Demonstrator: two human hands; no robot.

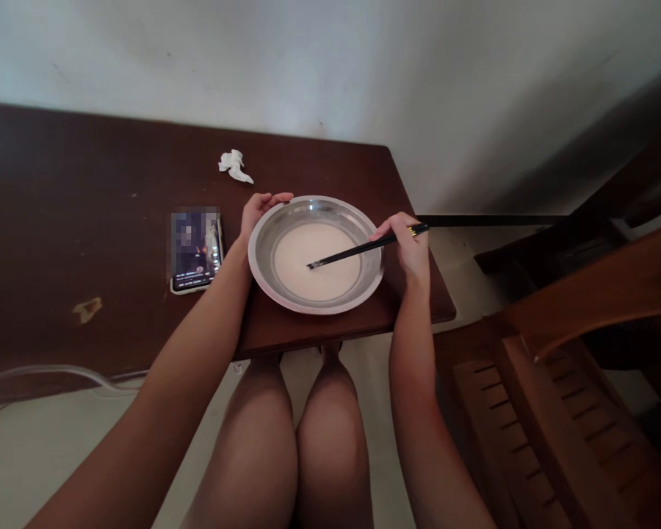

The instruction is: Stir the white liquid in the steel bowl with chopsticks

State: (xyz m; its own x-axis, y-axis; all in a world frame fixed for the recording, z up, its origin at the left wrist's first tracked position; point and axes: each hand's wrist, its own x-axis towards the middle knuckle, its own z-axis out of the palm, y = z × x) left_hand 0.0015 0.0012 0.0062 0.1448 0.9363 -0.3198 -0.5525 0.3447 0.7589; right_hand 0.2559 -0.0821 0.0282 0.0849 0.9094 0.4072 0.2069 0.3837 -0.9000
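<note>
A shallow steel bowl [264, 257] sits near the right corner of a dark wooden table [88, 242]. It holds a white liquid batter [330, 275]. My left hand [258, 209] grips the bowl's far left rim, fingers curled over the edge. My right hand [405, 242] is closed on a pair of black chopsticks [358, 252], whose tips dip into the white liquid near the middle of the bowl.
A phone [196, 250] with a lit screen lies just left of the bowl. A crumpled white tissue [234, 165] lies farther back. A wooden chair [573, 367] stands to the right of the table. My knees show below the table edge.
</note>
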